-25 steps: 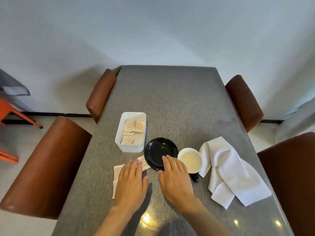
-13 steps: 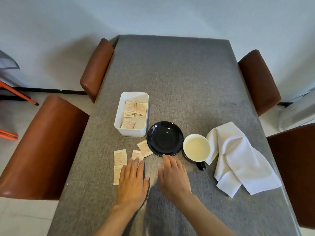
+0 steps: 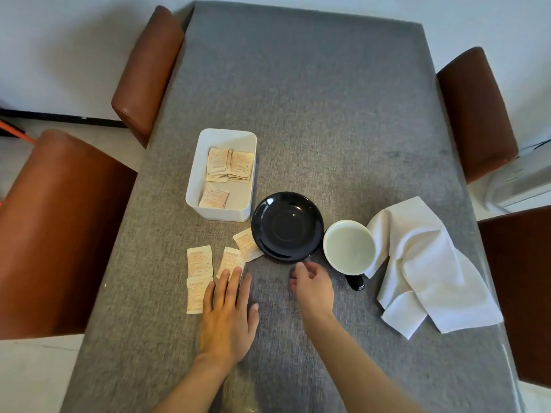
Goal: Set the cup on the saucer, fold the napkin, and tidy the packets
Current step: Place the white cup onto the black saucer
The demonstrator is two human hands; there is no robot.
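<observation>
Brown chairs [image 3: 59,228]: two on the far left of the saucer, beside the grey table [image 3: 313,99]; two more on the far right.

White bin [image 3: 221,174]: rectangular, open-topped, just left of and behind the saucer, its near right corner close to the saucer's rim. Holds several packets, a stack at the back and one at the front.

Loose packets [image 3: 199,260]: four, flat on the table left of and in front of the saucer. Two lie end to end farthest left; one lies nearer the saucer; the fourth has a corner tucked at the saucer's left rim.

Left hand [image 3: 228,317]: open, palm down, fingers spread flat, in front and left of the saucer. Fingertips overlap the near ends of two packets. Grips nothing.

Black saucer [image 3: 287,226]: round, glossy, bare.

Right hand [image 3: 313,289]: just in front of the saucer, fingers loosely curled, empty, fingertips close to the near rim.

Cup [image 3: 349,248]: white inside, dark handle pointing toward the person, on the table touching the saucer's right side, not on it.

White napkin [image 3: 429,269]: crumpled and unfolded, right of the saucer, its edge against the cup.
</observation>
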